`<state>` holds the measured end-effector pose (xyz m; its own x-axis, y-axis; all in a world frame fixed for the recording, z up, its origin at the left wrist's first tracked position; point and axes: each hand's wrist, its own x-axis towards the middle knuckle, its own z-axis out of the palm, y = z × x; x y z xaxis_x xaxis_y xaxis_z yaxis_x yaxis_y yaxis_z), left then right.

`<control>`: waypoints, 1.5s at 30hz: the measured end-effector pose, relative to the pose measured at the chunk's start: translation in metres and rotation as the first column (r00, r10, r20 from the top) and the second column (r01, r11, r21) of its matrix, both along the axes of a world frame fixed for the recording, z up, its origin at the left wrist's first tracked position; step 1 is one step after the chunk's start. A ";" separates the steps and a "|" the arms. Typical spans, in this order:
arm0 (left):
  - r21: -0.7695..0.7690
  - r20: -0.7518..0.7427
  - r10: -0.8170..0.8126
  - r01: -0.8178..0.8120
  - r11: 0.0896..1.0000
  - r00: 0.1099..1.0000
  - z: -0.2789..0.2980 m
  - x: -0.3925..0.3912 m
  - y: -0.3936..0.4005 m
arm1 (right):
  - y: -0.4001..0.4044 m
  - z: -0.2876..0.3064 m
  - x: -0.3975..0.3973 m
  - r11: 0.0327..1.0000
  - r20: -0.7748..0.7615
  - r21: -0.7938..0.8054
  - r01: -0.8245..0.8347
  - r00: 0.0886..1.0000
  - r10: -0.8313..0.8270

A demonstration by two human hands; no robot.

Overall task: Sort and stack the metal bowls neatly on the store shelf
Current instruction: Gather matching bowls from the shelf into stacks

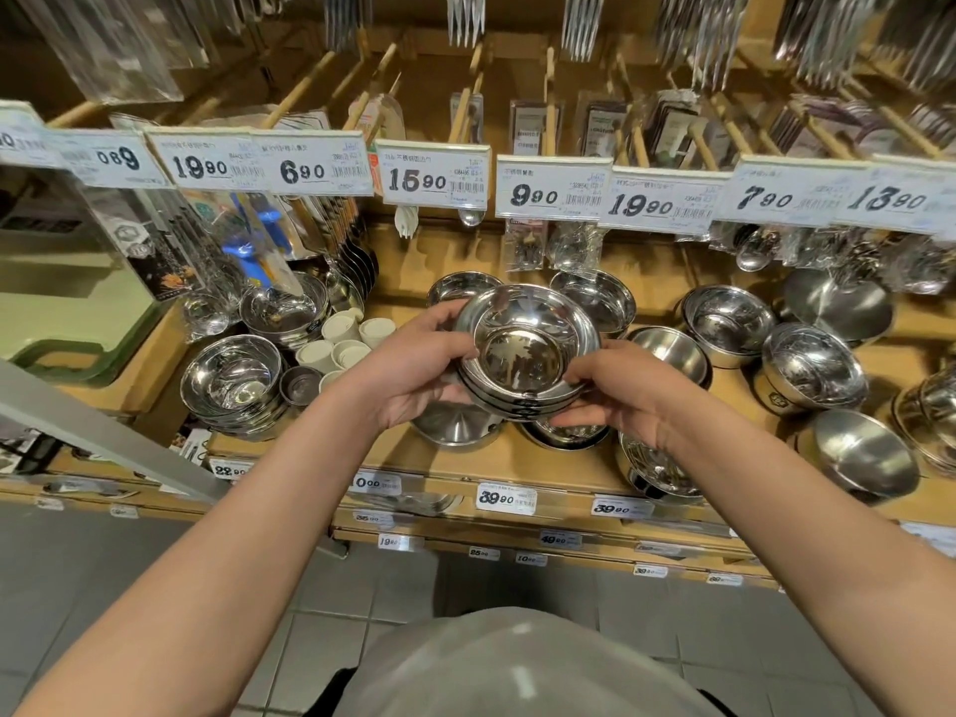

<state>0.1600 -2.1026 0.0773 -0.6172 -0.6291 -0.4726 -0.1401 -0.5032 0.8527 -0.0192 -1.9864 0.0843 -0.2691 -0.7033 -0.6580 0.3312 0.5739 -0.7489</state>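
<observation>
A nested stack of shiny metal bowls (525,349) is held above the wooden shelf (517,460), tilted toward me. My left hand (414,367) grips its left rim and underside. My right hand (618,388) holds its right rim and lower edge. Under the stack, an upturned metal bowl (455,426) and another bowl (566,437) rest on the shelf. More metal bowls stand behind (595,300) and to the right (727,320), (812,367). A stack of bowls (230,380) sits at the left.
White cups (344,341) cluster left of my hands. Price tags (434,181) hang on a rail above, with packaged cutlery (527,129) on pegs behind. An upturned bowl (861,452) lies at the right shelf edge. Lower shelves and grey floor tiles are below.
</observation>
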 end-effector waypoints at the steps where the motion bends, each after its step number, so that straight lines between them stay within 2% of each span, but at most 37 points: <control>1: 0.009 0.000 -0.001 0.001 1.000 1.000 -0.003 0.000 -0.002 | 0.000 -0.001 0.000 1.000 0.005 0.003 0.011 1.000 -0.011; 5: 0.019 0.058 0.027 -0.028 0.999 0.998 -0.019 0.007 -0.008 | 0.000 -0.006 -0.005 0.997 0.005 0.017 0.072 0.997 -0.072; 8: -0.029 0.254 0.099 -0.094 0.995 0.962 -0.043 0.016 -0.009 | 0.002 -0.008 -0.011 0.995 -0.032 0.016 0.099 0.995 -0.098; 10: -0.001 0.379 0.100 -0.108 0.994 0.920 -0.065 0.021 -0.005 | 0.003 -0.010 -0.015 0.992 -0.027 0.015 0.123 0.992 -0.123; 14: 0.026 0.508 0.095 -0.125 0.992 0.856 -0.106 0.022 0.003 | 0.004 -0.017 -0.019 0.984 -0.012 0.010 0.180 0.984 -0.180; 19: 0.039 0.500 0.224 -0.280 0.959 0.837 -0.134 0.020 -0.004 | 0.009 -0.027 -0.017 0.973 -0.031 0.001 0.229 0.973 -0.229; 26: 0.035 0.500 0.229 -0.284 0.958 0.835 -0.137 0.019 -0.011 | 0.013 -0.033 -0.005 0.962 -0.016 0.019 0.271 0.962 -0.271; 36: 0.022 0.319 0.259 -0.280 0.960 0.912 -0.062 0.047 0.000 | -0.001 -0.021 -0.026 0.945 -0.002 -0.022 0.327 0.945 -0.327; 40: -0.041 0.314 0.365 -0.371 0.928 0.877 -0.031 0.071 0.000 | -0.013 -0.023 -0.027 0.942 -0.001 -0.028 0.334 0.942 -0.334; 45: -0.057 0.263 0.475 -0.478 0.877 0.840 -0.004 0.105 0.001 | -0.030 -0.049 0.002 0.977 -0.039 -0.020 0.211 0.977 -0.212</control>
